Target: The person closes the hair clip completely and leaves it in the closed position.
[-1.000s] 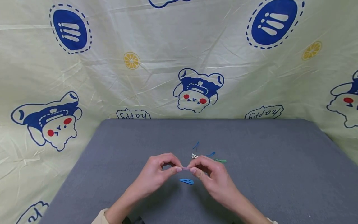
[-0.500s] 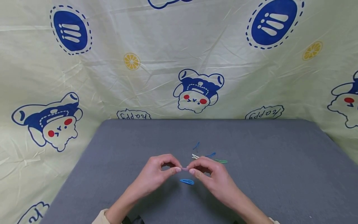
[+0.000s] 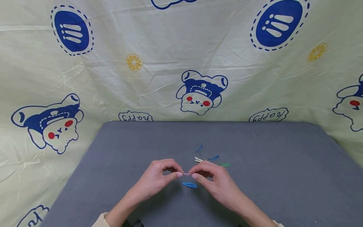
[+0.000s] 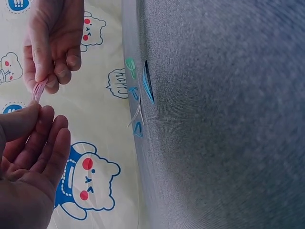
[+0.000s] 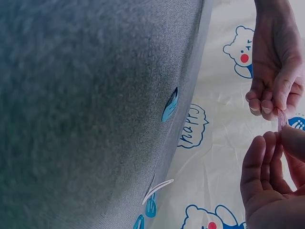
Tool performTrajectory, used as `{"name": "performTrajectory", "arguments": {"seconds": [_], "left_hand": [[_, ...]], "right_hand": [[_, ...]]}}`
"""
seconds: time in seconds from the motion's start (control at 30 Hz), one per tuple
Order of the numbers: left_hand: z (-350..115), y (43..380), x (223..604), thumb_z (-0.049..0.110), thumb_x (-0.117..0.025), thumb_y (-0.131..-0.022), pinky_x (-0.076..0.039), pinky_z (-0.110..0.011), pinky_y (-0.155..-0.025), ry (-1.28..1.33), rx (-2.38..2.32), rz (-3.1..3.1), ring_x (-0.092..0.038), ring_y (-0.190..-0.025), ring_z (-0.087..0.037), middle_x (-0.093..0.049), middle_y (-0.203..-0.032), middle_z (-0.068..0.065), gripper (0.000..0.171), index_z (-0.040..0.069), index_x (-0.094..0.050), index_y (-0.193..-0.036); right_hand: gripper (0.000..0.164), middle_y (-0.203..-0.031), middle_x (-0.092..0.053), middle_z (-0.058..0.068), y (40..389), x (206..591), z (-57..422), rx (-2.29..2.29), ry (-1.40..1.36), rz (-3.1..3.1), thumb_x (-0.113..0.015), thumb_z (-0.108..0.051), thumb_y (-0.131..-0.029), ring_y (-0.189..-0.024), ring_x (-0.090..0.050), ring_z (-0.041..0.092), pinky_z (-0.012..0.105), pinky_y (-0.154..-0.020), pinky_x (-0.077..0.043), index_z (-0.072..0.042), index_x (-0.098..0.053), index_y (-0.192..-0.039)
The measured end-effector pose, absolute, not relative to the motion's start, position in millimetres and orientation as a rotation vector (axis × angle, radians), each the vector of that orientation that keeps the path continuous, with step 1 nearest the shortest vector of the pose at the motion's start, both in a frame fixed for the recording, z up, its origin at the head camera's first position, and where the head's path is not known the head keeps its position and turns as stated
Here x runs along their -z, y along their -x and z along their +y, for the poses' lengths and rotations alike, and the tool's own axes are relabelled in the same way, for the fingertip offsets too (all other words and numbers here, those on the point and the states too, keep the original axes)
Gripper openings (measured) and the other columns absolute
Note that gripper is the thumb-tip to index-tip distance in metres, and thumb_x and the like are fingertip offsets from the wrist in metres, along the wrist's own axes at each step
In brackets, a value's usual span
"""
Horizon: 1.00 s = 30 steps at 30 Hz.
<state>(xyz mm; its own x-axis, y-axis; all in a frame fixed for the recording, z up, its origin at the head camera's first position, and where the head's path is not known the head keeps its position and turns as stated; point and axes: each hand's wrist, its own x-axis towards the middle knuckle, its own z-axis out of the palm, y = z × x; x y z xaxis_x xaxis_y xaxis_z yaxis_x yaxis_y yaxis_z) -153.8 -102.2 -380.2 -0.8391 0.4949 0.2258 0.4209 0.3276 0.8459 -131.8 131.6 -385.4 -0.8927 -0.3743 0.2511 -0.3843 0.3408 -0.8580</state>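
A pink snap hair clip (image 4: pixel 39 90) is held up above the table between both hands. My left hand (image 3: pixel 157 178) pinches one end of it between thumb and index finger. The other end is pinched by the thumb and index finger of my right hand (image 3: pixel 214 178). In the right wrist view the pink clip (image 5: pixel 281 118) spans the small gap between the fingertips. Just below the hands, a blue snap hair clip (image 3: pixel 189 185) lies on the grey table, apart from them.
Beyond the right hand lie a white hair clip (image 3: pixel 198 159), two blue ones, one nearer (image 3: pixel 213 157) and one farther (image 3: pixel 199 148), and a green clip (image 3: pixel 224 164). The grey table (image 3: pixel 127 142) ends at a pale printed cloth (image 3: pixel 158 91) behind it.
Both hands, still pinching the pink clip, sit slightly lower in the head view, which itself has shifted a little. The clips on the table stay where they were.
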Motion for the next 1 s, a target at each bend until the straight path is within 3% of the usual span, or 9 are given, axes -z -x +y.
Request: {"name": "performTrajectory", "arguments": {"seconds": [0.17,0.4,0.57,1.0], "left_hand": [[-103.5,155.5,380.4,0.019,-0.07,-0.092,-0.049,-0.036,-0.087,-0.869,-1.561,2.506,-0.062,-0.089,-0.01,-0.07,-0.094,0.004,0.005,0.021,-0.074,-0.094],[-105.2,162.1,379.1,0.018,-0.071,-0.092,-0.05,-0.036,-0.084,-0.869,-1.525,2.568,-0.062,-0.087,-0.008,-0.068,-0.091,0.012,0.005,0.019,-0.075,-0.094],[-106.0,169.8,375.6,0.018,-0.072,-0.091,-0.051,-0.032,-0.079,-0.838,-1.519,2.609,-0.061,-0.084,-0.007,-0.066,-0.089,0.017,0.006,0.023,-0.074,-0.094],[-110.3,188.8,374.7,0.015,-0.074,-0.089,-0.052,-0.034,-0.08,-0.76,-1.491,2.668,-0.062,-0.085,-0.01,-0.068,-0.089,0.011,0.008,0.021,-0.074,-0.094]], "right_hand": [[0.012,-0.099,-0.067,-0.01,136.7,384.4,132.6,-1.618,-0.744,-2.574,-0.069,-0.022,-0.093,-0.088,-0.062,0.012,0.033,-0.082,-0.053,-0.031,-0.071,-0.102],[0.012,-0.098,-0.067,-0.008,148.6,381.0,133.8,-1.601,-0.81,-2.583,-0.07,-0.019,-0.093,-0.088,-0.063,0.011,0.032,-0.081,-0.053,-0.027,-0.071,-0.101],[0.011,-0.098,-0.067,-0.007,158.8,377.3,133.7,-1.56,-0.864,-2.584,-0.069,-0.016,-0.093,-0.089,-0.063,0.012,0.032,-0.082,-0.053,-0.023,-0.072,-0.101],[0.01,-0.096,-0.068,-0.003,191.1,371.5,130.5,-1.533,-0.94,-2.664,-0.07,-0.016,-0.093,-0.084,-0.061,0.019,0.033,-0.077,-0.054,-0.021,-0.073,-0.102]]}}
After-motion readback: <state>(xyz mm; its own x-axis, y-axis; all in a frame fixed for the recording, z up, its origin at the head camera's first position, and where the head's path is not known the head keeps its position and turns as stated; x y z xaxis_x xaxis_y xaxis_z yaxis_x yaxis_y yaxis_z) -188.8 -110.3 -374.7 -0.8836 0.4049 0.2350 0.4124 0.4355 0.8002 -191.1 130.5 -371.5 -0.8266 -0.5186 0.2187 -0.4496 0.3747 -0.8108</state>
